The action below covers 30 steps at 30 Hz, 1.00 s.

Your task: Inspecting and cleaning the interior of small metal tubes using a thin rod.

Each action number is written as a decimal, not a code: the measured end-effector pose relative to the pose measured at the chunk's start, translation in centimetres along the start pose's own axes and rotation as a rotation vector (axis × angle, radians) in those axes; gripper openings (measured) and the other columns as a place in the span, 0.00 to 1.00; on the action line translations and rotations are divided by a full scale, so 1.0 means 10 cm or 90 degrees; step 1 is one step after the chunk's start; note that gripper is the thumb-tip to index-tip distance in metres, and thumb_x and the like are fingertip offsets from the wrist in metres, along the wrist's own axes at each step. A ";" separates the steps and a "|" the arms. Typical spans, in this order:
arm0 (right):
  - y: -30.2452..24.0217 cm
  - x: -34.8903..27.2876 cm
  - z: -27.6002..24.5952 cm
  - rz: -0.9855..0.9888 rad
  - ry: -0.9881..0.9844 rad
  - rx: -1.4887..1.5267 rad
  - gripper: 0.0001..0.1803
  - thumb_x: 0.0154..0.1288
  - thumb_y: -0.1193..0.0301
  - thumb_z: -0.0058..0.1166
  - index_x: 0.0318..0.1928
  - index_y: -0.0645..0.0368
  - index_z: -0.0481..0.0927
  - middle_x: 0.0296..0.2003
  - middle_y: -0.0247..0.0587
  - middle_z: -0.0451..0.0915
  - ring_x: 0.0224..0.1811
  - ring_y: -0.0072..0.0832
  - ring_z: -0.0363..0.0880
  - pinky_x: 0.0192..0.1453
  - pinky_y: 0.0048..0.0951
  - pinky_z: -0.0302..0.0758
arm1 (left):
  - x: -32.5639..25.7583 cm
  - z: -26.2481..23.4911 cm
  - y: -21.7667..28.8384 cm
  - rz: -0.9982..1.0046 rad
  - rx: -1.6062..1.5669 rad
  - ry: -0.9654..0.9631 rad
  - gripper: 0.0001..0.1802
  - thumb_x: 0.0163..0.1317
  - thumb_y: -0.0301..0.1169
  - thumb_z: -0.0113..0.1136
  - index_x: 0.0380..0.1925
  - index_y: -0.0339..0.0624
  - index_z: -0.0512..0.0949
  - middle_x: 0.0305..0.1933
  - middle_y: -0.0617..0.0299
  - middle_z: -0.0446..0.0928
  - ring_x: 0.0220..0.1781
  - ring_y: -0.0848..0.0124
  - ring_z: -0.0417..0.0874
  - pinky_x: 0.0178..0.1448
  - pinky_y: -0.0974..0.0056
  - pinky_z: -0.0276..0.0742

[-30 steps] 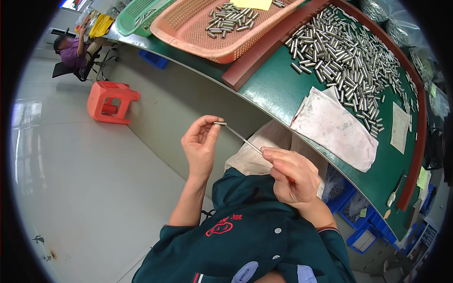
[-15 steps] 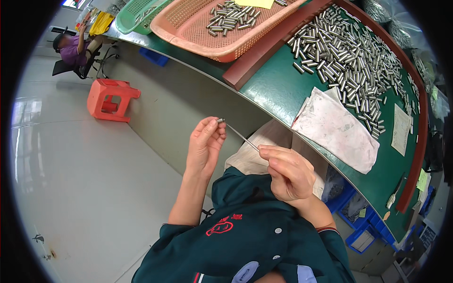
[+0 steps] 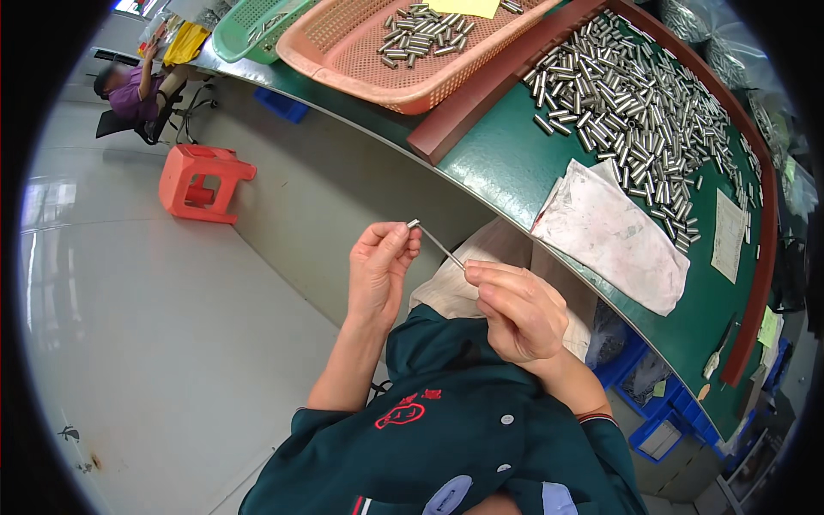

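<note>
Between the thumb and fingers of my left hand point(image 3: 382, 257) a short metal tube point(image 3: 414, 224) is pinched, one end showing. My right hand point(image 3: 518, 307) grips a thin metal rod point(image 3: 442, 248), which slants up and left so that its tip meets the tube. Whether the tip has entered the tube is too small to tell. Both hands are above my lap, left of the green table. On that table lies a big pile of similar metal tubes point(image 3: 631, 112), with a stained white cloth point(image 3: 614, 240) at the table's near edge.
A pink basket point(image 3: 343, 81) holding several tubes and a green basket point(image 3: 236, 34) stand at the far left of the table. A brown rail point(image 3: 463, 107) borders the pile. A red stool point(image 3: 202, 182) and a seated person point(image 3: 133, 93) are off to the left; blue bins point(image 3: 661, 429) sit under the table.
My left hand has shifted slightly right, and the tube in it is tilted differently. My right hand has moved a little left with the rod, narrowing the gap between the hands.
</note>
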State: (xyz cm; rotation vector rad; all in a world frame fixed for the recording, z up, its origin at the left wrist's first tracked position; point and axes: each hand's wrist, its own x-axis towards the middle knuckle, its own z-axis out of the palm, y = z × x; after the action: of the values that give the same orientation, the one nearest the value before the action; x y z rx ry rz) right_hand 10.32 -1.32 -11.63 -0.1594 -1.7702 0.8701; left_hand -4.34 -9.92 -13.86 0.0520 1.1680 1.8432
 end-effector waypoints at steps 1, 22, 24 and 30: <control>0.01 0.00 0.01 -0.003 -0.022 -0.025 0.13 0.47 0.84 0.56 0.36 0.67 0.72 0.31 0.51 0.78 0.33 0.41 0.80 0.33 0.30 0.78 | -0.01 0.01 -0.01 0.033 0.054 0.001 0.05 0.55 0.25 0.56 0.31 0.36 0.73 0.31 0.57 0.77 0.31 0.75 0.76 0.40 0.71 0.72; -0.07 -0.10 -0.04 -0.109 -0.113 0.046 0.14 0.44 0.76 0.61 0.33 0.67 0.74 0.34 0.52 0.77 0.36 0.41 0.79 0.37 0.32 0.79 | 0.04 -0.01 -0.09 0.084 -0.021 0.005 0.06 0.58 0.24 0.53 0.35 0.38 0.73 0.34 0.60 0.75 0.35 0.75 0.75 0.42 0.72 0.71; -0.08 -0.07 -0.12 -0.087 -0.111 0.036 0.16 0.43 0.76 0.62 0.35 0.67 0.73 0.35 0.52 0.77 0.36 0.40 0.79 0.36 0.31 0.79 | 0.06 -0.06 -0.08 0.102 -0.029 0.006 0.07 0.57 0.23 0.54 0.36 0.37 0.74 0.34 0.59 0.76 0.36 0.74 0.75 0.42 0.72 0.72; -0.02 -0.11 -0.09 -0.055 -0.064 0.001 0.19 0.43 0.76 0.62 0.38 0.64 0.72 0.37 0.49 0.77 0.37 0.39 0.79 0.34 0.30 0.79 | 0.07 -0.11 -0.13 0.052 -0.054 -0.071 0.07 0.57 0.23 0.53 0.37 0.36 0.74 0.35 0.59 0.75 0.38 0.73 0.75 0.43 0.71 0.71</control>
State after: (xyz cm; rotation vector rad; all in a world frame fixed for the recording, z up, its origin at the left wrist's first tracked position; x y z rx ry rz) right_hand 11.66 -1.62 -12.24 -0.0377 -1.8550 0.8293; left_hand -4.41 -10.01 -15.66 0.1545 1.0219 1.9338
